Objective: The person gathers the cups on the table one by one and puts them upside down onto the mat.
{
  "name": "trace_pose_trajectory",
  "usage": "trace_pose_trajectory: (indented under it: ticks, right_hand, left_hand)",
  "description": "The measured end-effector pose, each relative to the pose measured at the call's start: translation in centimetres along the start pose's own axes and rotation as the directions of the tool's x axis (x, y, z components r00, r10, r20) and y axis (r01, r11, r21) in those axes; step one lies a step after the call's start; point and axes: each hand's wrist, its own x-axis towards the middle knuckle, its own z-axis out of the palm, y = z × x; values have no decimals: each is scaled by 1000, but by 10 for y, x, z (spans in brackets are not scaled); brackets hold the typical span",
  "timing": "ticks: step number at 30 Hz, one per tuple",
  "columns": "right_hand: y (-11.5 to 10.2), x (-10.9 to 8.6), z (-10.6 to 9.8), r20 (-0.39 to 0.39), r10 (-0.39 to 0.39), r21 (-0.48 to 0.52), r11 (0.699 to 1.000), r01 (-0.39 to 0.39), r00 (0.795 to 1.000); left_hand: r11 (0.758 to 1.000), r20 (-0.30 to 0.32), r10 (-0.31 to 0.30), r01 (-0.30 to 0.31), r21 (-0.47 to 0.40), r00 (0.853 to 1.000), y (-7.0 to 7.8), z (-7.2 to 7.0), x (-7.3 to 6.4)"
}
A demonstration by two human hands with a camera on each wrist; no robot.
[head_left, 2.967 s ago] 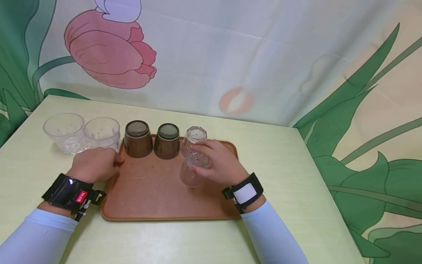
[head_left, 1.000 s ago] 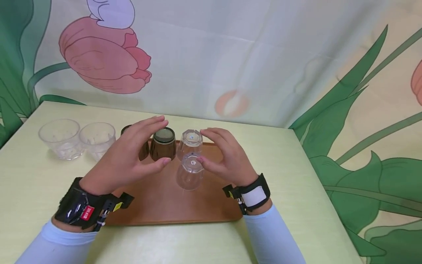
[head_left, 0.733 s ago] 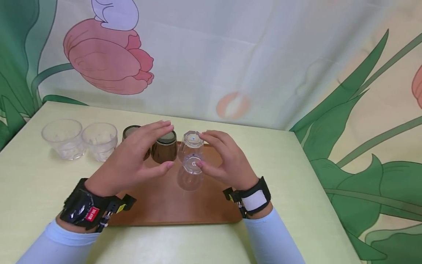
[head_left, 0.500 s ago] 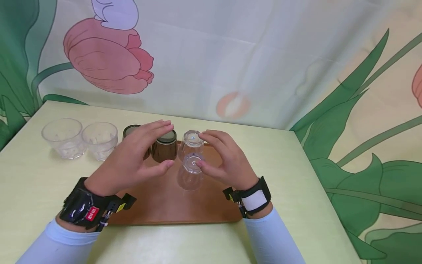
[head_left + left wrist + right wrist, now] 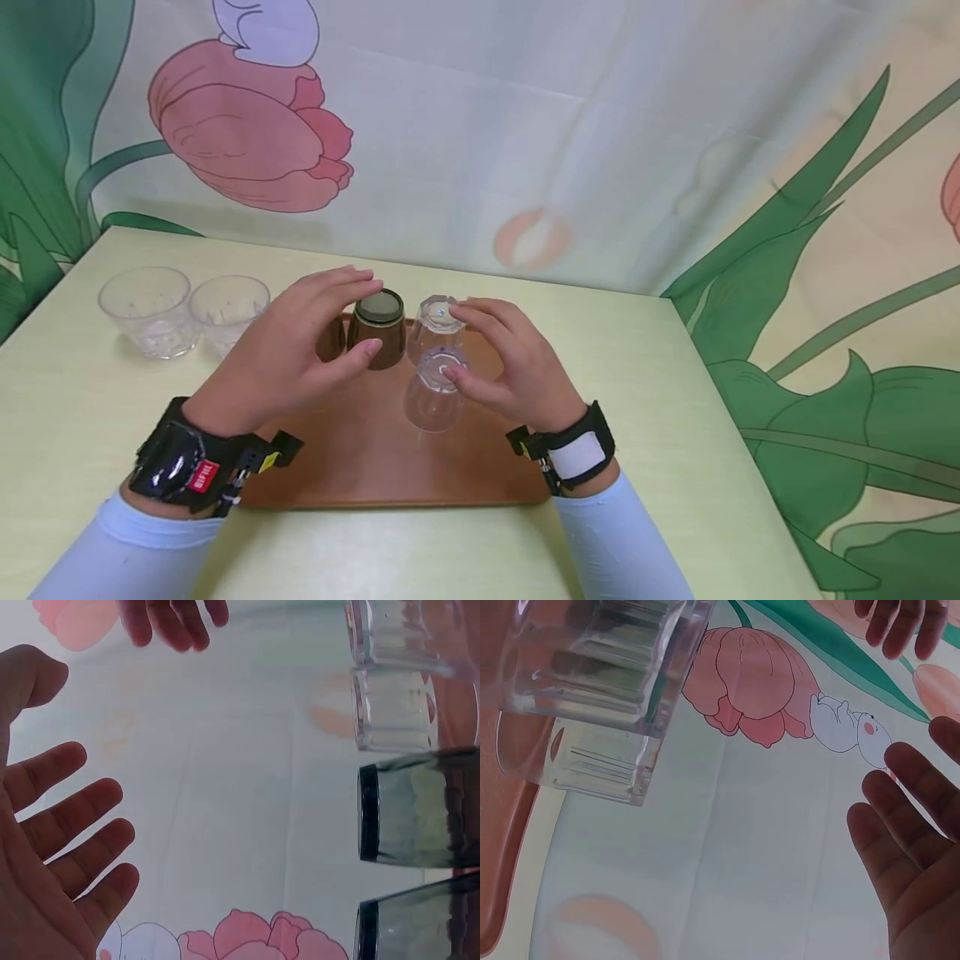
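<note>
My left hand (image 5: 288,350) hovers over the left part of a brown tray (image 5: 375,467), fingers extended and thumb spread, holding nothing. It hides most of one dark smoked glass (image 5: 333,340); a second dark glass (image 5: 378,340) stands upside down just right of its fingertips. Facing it, my right hand (image 5: 525,367) is raised beside two upside-down clear glasses, a back one (image 5: 429,340) and a front one (image 5: 431,408), overlapping them in the head view. In the right wrist view its relaxed fingers (image 5: 900,847) are well apart from the clear glasses.
Two wider clear tumblers, an outer one (image 5: 153,321) and an inner one (image 5: 225,304), stand mouth up on the pale table (image 5: 645,467), left of the tray. A printed curtain (image 5: 420,150) hangs behind the table's back edge.
My left hand has left the tray's left rim and risen over the dark glasses. My right hand has let go of the front clear glass. Lately the left hand shifted slightly left.
</note>
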Motion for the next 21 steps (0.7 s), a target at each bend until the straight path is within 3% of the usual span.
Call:
trace_pose_trajectory:
  ticks: [11, 15, 21]
  right_hand:
    - [-1, 3, 1, 12, -17, -17, 1000, 17, 1000]
    - [-2, 4, 1, 21, -12, -18, 1000, 12, 1000]
    - [-3, 2, 4, 28, -14, -11, 1000, 14, 1000]
  left_hand:
    - [975, -19, -99, 101, 199, 995, -18, -12, -1]
    - [956, -11, -134, 132, 263, 991, -28, -16, -3]
    - [916, 0, -233, 219, 336, 973, -44, -22, -10]
